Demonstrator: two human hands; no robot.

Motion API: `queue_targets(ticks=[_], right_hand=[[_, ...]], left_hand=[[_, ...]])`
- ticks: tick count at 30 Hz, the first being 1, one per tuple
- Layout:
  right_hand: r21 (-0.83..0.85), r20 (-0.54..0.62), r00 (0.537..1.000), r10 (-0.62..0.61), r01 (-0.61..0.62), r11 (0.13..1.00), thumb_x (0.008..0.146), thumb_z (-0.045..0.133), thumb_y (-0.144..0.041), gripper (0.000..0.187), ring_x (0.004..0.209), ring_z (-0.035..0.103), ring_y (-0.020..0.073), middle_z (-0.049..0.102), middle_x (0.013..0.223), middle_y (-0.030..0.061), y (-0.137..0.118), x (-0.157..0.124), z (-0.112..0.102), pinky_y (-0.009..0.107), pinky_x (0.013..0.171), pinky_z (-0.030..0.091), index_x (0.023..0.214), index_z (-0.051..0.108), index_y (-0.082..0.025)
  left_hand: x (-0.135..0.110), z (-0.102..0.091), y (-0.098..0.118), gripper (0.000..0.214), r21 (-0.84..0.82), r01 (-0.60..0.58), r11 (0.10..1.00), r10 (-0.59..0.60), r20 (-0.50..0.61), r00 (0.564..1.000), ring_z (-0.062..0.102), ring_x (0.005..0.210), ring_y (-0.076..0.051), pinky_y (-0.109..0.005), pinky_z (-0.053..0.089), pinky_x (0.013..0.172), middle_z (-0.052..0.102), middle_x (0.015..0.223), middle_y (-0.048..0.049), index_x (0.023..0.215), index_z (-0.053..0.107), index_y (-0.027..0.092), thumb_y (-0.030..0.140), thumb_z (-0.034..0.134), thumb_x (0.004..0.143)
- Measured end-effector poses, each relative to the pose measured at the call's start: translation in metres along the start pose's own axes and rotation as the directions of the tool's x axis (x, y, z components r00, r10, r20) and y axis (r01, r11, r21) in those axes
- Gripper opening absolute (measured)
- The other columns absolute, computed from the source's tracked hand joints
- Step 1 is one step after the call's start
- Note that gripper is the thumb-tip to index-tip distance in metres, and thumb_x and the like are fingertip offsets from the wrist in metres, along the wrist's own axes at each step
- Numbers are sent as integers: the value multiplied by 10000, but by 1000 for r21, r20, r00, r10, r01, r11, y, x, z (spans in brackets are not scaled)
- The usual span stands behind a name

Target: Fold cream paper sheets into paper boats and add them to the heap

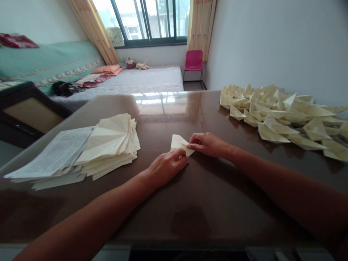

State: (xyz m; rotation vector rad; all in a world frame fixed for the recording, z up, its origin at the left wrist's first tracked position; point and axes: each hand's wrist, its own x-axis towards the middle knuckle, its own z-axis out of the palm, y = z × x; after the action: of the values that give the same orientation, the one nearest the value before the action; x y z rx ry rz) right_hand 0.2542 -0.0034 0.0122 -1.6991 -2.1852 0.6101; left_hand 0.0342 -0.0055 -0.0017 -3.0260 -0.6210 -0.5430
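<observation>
A small folded piece of cream paper (177, 140) is at the middle of the brown table, between my hands. My left hand (169, 165) is closed on its near edge, the fingers curled over it. At its right corner, my right hand (206, 144) pinches the paper between thumb and fingers. Part of the paper is hidden under the left fingers. To the left lies a stack of creased cream sheets (108, 137), overlapping a pile of flatter printed sheets (58, 152). On the right, several folded paper boats (274, 108) are heaped together.
The glossy brown table (163, 203) reflects the window (152, 21). Beyond its far edge are a bed (152, 79) and a pink chair (194, 61). A dark cabinet (29, 108) stands at the left, and a white wall (272, 43) runs along the right.
</observation>
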Motion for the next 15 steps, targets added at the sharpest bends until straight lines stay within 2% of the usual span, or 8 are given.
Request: queue_targets(ticks=[3, 6, 9, 12, 15], right_hand=[[-3, -19, 1000, -6, 6, 1000, 895, 486, -476, 314, 666, 584, 132, 684, 765, 7, 1, 0, 1, 232, 569, 343, 839, 656, -218], [-80, -77, 997, 23, -29, 996, 815, 602, -501, 271, 657, 581, 134, 679, 760, -21, 0, -1, 6, 229, 548, 320, 909, 641, -250], [-135, -94, 995, 42, -55, 989, 784, 636, -510, 312, 645, 573, 137, 666, 735, -37, -2, 0, 10, 233, 538, 307, 982, 617, -270], [-84, -62, 998, 28, -33, 996, 777, 658, -465, 274, 644, 564, 128, 658, 749, -29, -2, 3, 11, 233, 559, 335, 937, 622, -245], [-17, -68, 997, -33, 32, 999, 772, 675, -400, 226, 644, 542, 112, 647, 838, -14, -2, 4, 10, 230, 591, 369, 926, 651, -236]], left_hand=[[0, -2, 1, 305, -13, 48, 999, -48, 3, 999, 581, 764, -101, -209, 478, 729, 628, 937, -33, 851, 650, 179, 266, 384, 972], [0, -6, -3, 277, -16, 119, 993, -119, -1, 993, 582, 842, -133, -234, 478, 738, 643, 954, -28, 861, 668, 210, 315, 429, 952], [0, -8, -8, 268, 10, 256, 967, -256, -27, 966, 546, 1034, -212, -315, 485, 834, 631, 1095, -49, 1051, 643, 238, 415, 515, 895], [1, -4, -12, 657, 14, 405, 914, -404, -33, 914, 427, 1250, -297, -443, 420, 984, 493, 1354, -118, 1361, 424, 191, 518, 587, 814], [2, 0, -14, 830, 4, 496, 869, -495, 53, 867, 325, 1347, -337, -505, 323, 1064, 404, 1446, -150, 1456, 257, 137, 568, 552, 811]])
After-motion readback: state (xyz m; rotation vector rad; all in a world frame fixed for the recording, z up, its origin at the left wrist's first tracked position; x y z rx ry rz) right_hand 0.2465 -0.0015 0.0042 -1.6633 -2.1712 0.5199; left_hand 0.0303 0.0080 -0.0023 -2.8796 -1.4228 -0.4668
